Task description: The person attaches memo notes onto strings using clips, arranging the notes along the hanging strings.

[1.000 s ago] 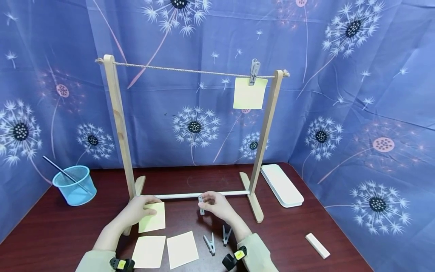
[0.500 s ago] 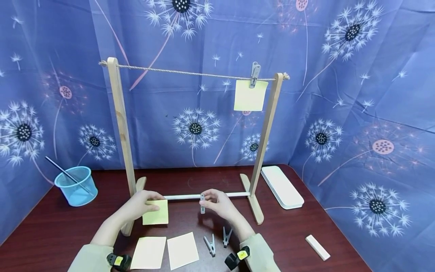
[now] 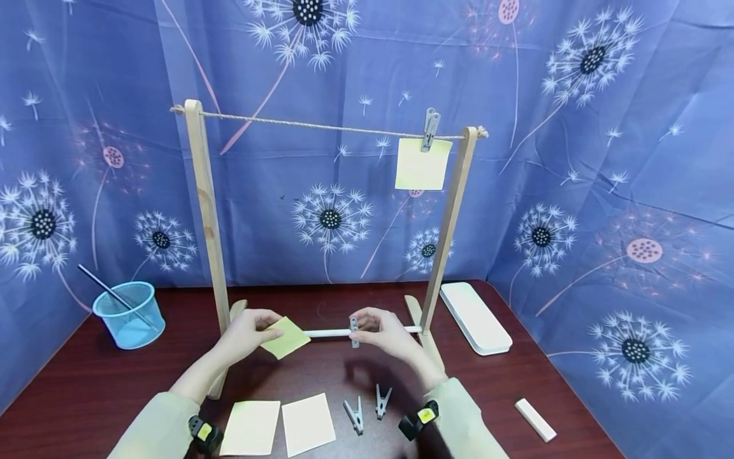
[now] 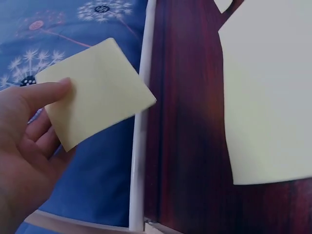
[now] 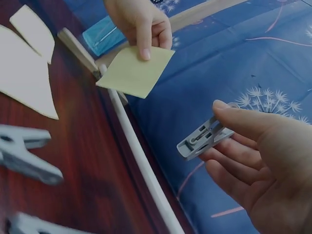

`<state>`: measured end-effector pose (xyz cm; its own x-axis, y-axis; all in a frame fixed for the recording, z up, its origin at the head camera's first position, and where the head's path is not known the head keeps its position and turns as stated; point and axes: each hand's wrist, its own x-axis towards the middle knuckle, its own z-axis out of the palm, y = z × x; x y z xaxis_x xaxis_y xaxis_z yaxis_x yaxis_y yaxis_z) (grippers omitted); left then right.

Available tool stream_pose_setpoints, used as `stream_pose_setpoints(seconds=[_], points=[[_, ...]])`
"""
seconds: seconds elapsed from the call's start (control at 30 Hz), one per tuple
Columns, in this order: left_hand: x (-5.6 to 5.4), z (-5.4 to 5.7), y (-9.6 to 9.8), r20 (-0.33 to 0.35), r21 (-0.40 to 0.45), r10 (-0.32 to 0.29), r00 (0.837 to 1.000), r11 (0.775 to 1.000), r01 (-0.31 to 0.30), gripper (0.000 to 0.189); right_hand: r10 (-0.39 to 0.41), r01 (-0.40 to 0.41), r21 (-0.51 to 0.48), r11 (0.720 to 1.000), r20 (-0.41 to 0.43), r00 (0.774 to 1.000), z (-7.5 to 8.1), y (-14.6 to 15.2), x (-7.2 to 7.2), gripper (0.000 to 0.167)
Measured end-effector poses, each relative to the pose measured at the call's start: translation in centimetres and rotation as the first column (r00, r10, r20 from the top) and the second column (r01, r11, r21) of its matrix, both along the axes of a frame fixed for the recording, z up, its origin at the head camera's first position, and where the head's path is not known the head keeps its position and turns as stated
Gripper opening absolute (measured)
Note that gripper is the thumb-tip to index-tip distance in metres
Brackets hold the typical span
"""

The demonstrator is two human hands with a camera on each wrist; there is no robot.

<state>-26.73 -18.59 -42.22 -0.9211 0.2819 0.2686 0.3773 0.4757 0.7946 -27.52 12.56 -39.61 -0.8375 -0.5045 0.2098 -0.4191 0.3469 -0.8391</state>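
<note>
My left hand (image 3: pixel 250 331) pinches a yellow sticky note (image 3: pixel 288 338) between thumb and fingers, raised above the table near the rack's left leg. In the left wrist view the note (image 4: pixel 100 90) is tilted, one corner pointing right. To the right, my right hand (image 3: pixel 387 331) holds a grey clothespin (image 3: pixel 354 333) upright in the head view. The right wrist view shows the thumb and fingers at one end of this clothespin (image 5: pixel 202 138). A second grey clothespin (image 3: pixel 427 131) fastens another yellow note (image 3: pixel 423 166) to the rope (image 3: pixel 321 126) near the right post.
Two pale yellow notes (image 3: pixel 250 428) lie side by side in front. Right of them are two grey clothespins (image 3: pixel 354 415). A wooden rack (image 3: pixel 208 210) carries the rope. A blue mesh cup (image 3: pixel 129 319), a white case (image 3: pixel 476 317) and a white block (image 3: pixel 536 419) stand around the table.
My left hand has lifted the note off the table, moving it up and right while it turned. The right hand has moved slightly up and right with the clothespin.
</note>
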Motion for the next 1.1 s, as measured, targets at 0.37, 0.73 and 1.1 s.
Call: stream_pose_setpoints(seconds=[0.37, 0.73, 1.1], points=[[-1.8, 0.7, 0.9, 0.127, 0.088, 0.109, 0.986, 0.989, -0.121, 0.030, 0.048, -0.044, 0.063, 0.997, -0.072, 0.996, 1.0, 1.6, -2.1, 0.032], [-3.7, 3.7, 1.8, 0.136, 0.056, 0.247, 0.959, 0.965, -0.256, 0.040, 0.001, 0.032, 0.127, 0.991, -0.250, 0.968, 5.5, 2.2, -2.9, 0.032], [-4.9, 8.6, 2.0, 0.158, 0.178, 0.353, 0.922, 0.908, -0.379, 0.045, -0.039, 0.091, 0.087, 0.992, -0.470, 0.882, 11.4, 1.9, -3.4, 0.036]])
